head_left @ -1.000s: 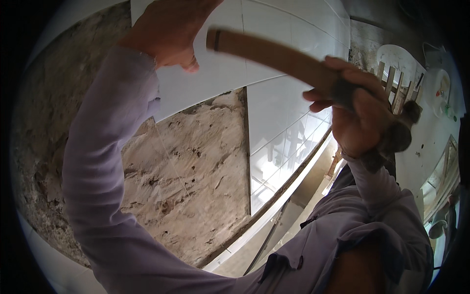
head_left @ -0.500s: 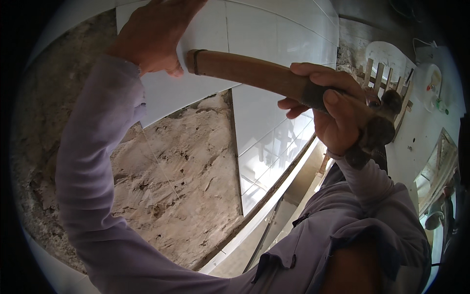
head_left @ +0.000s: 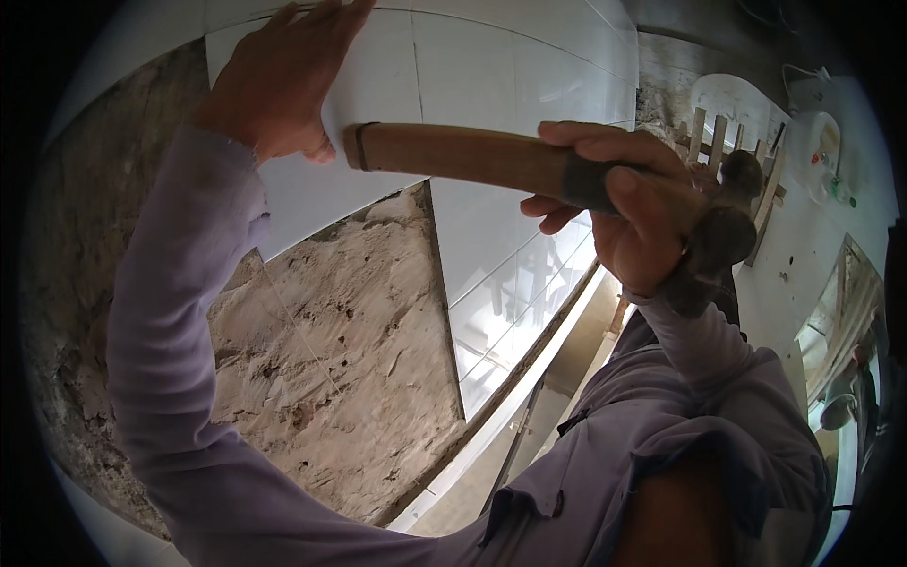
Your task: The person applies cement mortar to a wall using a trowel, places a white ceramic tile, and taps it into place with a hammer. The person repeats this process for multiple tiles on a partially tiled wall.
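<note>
My left hand rests with its fingers stretched out against a large white wall tile, thumb apart; its fingertips run to the upper edge of the view. In my right hand is a hammer with a wooden handle. I grip it close to its dark rounded head, so the handle's free end points left at the tile, beside my left thumb. Whether that end touches the tile, I cannot tell. Below the tile lies a bare patch of rough mortar wall.
Glossy white tiles border the bare patch on the right, above a pale ledge. A thin string crosses the mortar. Upright wooden slats stand at the far right, near a white surface with small items.
The view has shifted slightly. The hammer handle's free end sits a little lower against the tile. My left hand stays against the tile.
</note>
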`<state>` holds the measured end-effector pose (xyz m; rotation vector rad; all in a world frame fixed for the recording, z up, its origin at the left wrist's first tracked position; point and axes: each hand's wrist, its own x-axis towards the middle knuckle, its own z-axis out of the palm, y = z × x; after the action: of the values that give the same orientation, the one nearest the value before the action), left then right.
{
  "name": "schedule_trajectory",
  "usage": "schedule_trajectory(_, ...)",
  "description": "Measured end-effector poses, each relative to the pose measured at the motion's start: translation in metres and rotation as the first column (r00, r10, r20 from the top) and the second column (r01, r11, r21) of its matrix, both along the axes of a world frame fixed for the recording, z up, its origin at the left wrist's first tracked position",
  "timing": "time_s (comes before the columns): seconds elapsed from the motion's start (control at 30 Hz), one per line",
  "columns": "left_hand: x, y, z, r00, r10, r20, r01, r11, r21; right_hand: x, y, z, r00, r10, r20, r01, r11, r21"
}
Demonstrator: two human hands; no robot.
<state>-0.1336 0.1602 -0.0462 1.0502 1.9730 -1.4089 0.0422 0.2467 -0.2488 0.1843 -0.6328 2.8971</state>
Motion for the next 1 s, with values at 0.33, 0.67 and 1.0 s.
schedule_trajectory(0.33, -0.016, -0.028, -0.012, 0.998, 0.028, -0.050, -0.019, 0.985, 0.169, -0.003, -0.004, 0.000, 0.995, -0.095, 0.019, 0.096, 0.994, -0.060)
schedule_trajectory(0.67, -0.021, -0.033, -0.008, 1.000, -0.003, -0.022, 0.007, 0.983, 0.184, 0.002, -0.005, 0.003, 0.998, -0.034, 0.059, 0.038, 0.997, -0.071)
schedule_trajectory(1.0, -0.021, -0.034, -0.017, 0.999, 0.030, 0.041, -0.038, 0.982, 0.185, 0.006, 0.048, -0.022, 0.990, 0.065, 0.123, -0.076, 0.993, 0.087)
